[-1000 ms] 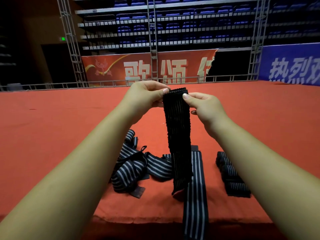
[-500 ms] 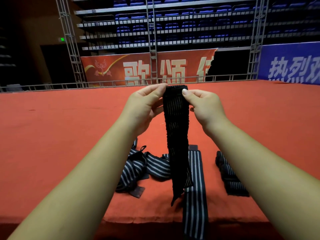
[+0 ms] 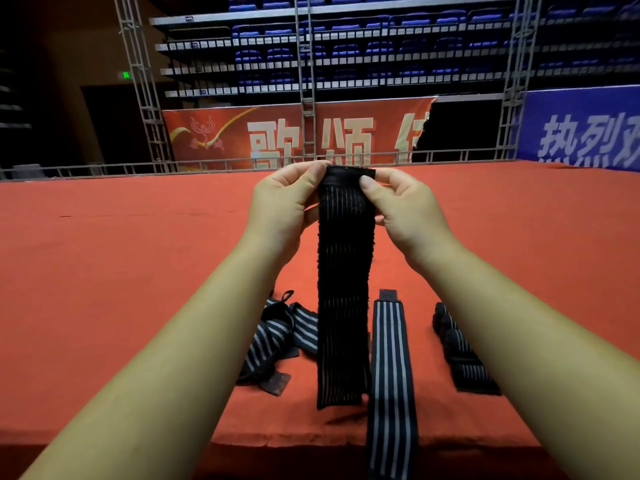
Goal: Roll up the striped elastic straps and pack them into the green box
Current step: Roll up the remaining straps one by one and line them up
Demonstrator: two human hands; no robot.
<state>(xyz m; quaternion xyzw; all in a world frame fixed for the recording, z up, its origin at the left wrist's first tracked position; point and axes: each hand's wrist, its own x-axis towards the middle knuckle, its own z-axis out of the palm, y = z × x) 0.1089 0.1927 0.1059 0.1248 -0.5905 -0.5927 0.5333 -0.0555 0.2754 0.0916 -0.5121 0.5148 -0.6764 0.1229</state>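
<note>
One hanging strap (image 3: 343, 289) between left hand (image 3: 282, 206), right hand (image 3: 407, 211)

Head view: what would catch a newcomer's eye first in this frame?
First, the dark striped strap hanging upright at the centre, its top end pinched between the left hand and the right hand above the red table. Beneath it lie a flat strap running over the near edge, a loose tangle of straps to its left and rolled straps to its right. Behind stands a red banner with large characters.
</note>
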